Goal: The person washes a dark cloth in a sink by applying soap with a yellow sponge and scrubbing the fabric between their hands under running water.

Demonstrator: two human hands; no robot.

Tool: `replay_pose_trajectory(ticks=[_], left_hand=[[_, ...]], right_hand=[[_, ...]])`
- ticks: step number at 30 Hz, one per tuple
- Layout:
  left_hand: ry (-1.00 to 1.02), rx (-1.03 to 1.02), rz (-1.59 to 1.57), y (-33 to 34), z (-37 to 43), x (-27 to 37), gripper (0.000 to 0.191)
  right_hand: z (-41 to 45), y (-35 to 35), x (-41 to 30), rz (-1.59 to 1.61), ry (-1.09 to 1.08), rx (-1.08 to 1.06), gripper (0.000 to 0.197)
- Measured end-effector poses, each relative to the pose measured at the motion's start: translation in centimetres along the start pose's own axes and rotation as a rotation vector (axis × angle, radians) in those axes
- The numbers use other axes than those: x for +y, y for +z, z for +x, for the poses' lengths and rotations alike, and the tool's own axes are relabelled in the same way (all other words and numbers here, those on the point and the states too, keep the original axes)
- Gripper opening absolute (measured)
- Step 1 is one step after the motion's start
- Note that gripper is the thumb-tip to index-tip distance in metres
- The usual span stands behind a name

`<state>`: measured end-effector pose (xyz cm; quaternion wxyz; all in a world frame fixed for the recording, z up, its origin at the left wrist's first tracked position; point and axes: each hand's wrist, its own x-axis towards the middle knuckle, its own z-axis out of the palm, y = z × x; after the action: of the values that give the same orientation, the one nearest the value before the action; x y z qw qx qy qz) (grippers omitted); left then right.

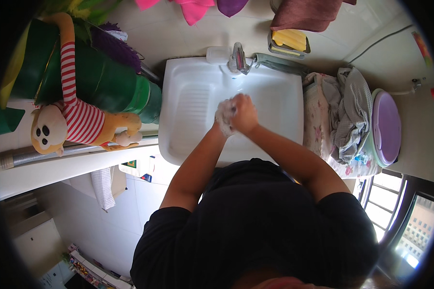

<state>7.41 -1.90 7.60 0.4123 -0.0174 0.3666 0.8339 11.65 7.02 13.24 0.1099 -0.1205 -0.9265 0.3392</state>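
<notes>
Both my hands meet above a white ceramic washbasin (282,101) with a ribbed washboard slope on its left side. White lather covers my left hand (224,117), which presses against my right hand (244,112). The fingers of my right hand are curled, and motion blurs them. Whether anything lies between the two palms is hidden by the foam and fingers. Behind the hands, a chrome faucet (239,57) rises from the basin's back rim. A clear soap dish (218,55) sits just left of it.
A grey-green cloth (278,63) lies along the back rim. Yellow soap bars (289,39) rest in a wall holder. Right of the basin are a crumpled checked cloth (350,112) and a purple basin (386,126). On the left, a plush monkey (83,123) hangs by a green-wrapped pipe (112,83).
</notes>
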Motion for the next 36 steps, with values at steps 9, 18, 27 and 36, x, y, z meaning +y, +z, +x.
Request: replay_pose_trajectory(ticks=[9,18,27,36], left_hand=[[-0.103,-0.258,-0.286,2.4,-1.5,1.6,0.035],[0.095,0.118,0.331,2.3,-1.5,0.3,0.033],[0.333,-0.498,0.277,-1.2,-0.7,-0.4,0.03],[0.36,-0.338,0.103,2.8,-1.8,1.0,0.021]], right_hand=[[-1.5,-1.0,0.7,0.162,-0.395,-0.03,0.032],[3.8,1.2,6.5,0.322,0.024,-0.348,0.014],[-0.8,-1.9,-2.9,-0.135,-0.311,-0.016,0.026],[-1.8,-2.0,1.4,0.157,-0.498,-0.047,0.033]])
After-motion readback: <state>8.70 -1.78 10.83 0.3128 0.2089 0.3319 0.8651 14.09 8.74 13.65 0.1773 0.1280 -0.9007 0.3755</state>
